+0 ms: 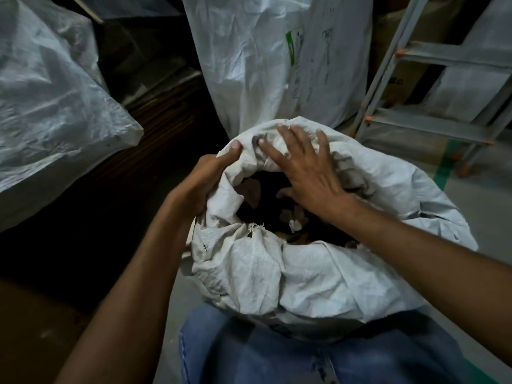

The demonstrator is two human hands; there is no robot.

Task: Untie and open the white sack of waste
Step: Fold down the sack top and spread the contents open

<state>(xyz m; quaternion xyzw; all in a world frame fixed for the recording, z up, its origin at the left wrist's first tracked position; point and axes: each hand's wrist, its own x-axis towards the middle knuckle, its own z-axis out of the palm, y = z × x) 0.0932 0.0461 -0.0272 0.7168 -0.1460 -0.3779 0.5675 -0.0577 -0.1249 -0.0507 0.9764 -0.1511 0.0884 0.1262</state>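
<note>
The white woven sack (327, 275) stands in front of my knees with its mouth open and the rim rolled outward. Dark waste and pale scraps (293, 223) show inside the opening. My left hand (210, 176) grips the left rim of the sack, thumb on top of the cloth. My right hand (307, 173) lies flat with fingers spread over the far rim and part of the opening, holding nothing. No tie or cord shows at the mouth.
A tall white sack (263, 59) stands right behind. Another large white sack (47, 98) lies at the left. A grey metal ladder (432, 87) leans at the right, above a floor with green tape (443, 170). Brown cardboard (30, 322) lies at the lower left.
</note>
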